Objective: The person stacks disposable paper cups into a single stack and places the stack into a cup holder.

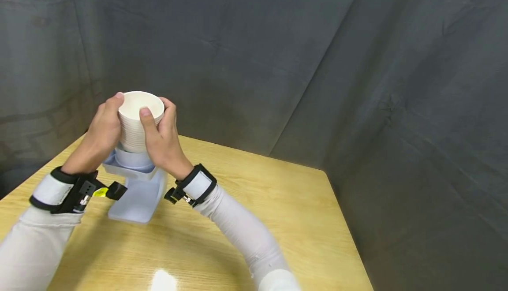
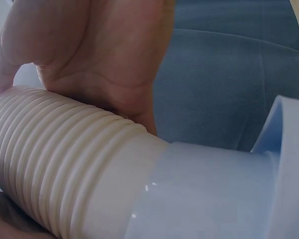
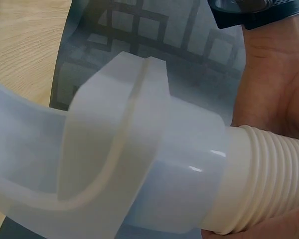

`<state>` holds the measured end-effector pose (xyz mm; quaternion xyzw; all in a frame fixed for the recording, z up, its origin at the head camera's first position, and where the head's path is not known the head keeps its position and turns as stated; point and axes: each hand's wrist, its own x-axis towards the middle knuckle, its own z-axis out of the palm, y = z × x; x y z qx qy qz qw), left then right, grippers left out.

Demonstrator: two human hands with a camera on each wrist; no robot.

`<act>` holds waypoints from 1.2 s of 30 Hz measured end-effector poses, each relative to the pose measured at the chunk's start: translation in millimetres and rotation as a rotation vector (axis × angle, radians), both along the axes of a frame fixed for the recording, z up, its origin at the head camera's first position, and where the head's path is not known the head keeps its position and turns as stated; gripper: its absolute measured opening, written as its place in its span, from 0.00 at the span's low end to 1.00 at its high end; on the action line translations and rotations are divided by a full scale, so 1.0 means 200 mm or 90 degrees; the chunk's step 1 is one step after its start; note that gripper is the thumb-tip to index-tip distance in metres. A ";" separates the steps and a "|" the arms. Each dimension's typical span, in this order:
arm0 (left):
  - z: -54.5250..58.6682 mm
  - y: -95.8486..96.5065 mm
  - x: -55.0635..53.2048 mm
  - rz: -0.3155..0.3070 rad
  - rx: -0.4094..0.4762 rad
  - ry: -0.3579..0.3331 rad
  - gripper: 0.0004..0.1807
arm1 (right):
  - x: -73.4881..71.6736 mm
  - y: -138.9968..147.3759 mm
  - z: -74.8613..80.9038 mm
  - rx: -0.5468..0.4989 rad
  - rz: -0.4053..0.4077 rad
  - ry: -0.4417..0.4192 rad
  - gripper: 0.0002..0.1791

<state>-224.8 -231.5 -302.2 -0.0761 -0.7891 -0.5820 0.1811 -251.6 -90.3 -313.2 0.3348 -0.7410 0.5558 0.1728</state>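
Note:
A tall nested stack of white paper cups (image 1: 132, 133) stands with its open mouths up, slightly tilted. My left hand (image 1: 102, 128) grips its left side, and my right hand (image 1: 163, 143) holds the right side with the thumb at the top rim. The stack's lower end sits at the mouth of a pale blue plastic cup holder's round collar (image 1: 132, 159). In the left wrist view the ribbed cup rims (image 2: 65, 154) run down to a smooth cup wall that meets the collar (image 2: 209, 186). From the right wrist view, the collar (image 3: 182, 174) surrounds the lowest cup's end.
The holder's flat base (image 1: 134, 199) rests on a light wooden table (image 1: 254, 203), near its left side. Dark grey cloth (image 1: 222, 53) hangs behind the table and along its right. Both wrists wear black straps with small cameras.

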 end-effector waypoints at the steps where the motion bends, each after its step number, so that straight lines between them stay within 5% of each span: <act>1: 0.00 0.00 0.00 -0.001 -0.002 -0.004 0.25 | 0.00 0.00 0.00 0.004 -0.001 -0.003 0.24; 9: -0.07 -0.02 -0.02 -0.014 -0.024 -0.074 0.32 | -0.02 -0.01 -0.03 0.038 0.013 -0.098 0.25; 13: -0.12 -0.04 -0.03 -0.015 -0.021 -0.056 0.31 | -0.02 -0.02 -0.07 0.049 0.003 -0.103 0.26; 18: -0.16 -0.10 -0.04 -0.068 -0.032 0.000 0.28 | -0.03 0.01 -0.08 0.077 -0.009 -0.104 0.26; 21: -0.16 -0.13 -0.06 -0.098 -0.031 0.012 0.27 | -0.06 0.02 -0.06 0.084 -0.067 -0.099 0.24; 26: -0.13 -0.11 -0.10 -0.102 -0.018 -0.031 0.31 | -0.11 -0.02 -0.05 0.053 -0.183 -0.144 0.28; 31: -0.16 -0.10 -0.11 -0.077 -0.064 -0.038 0.33 | -0.10 -0.04 -0.08 0.043 -0.213 -0.180 0.25; 36: -0.22 -0.10 -0.11 -0.073 -0.120 -0.002 0.31 | -0.07 -0.02 -0.12 0.080 -0.234 -0.212 0.25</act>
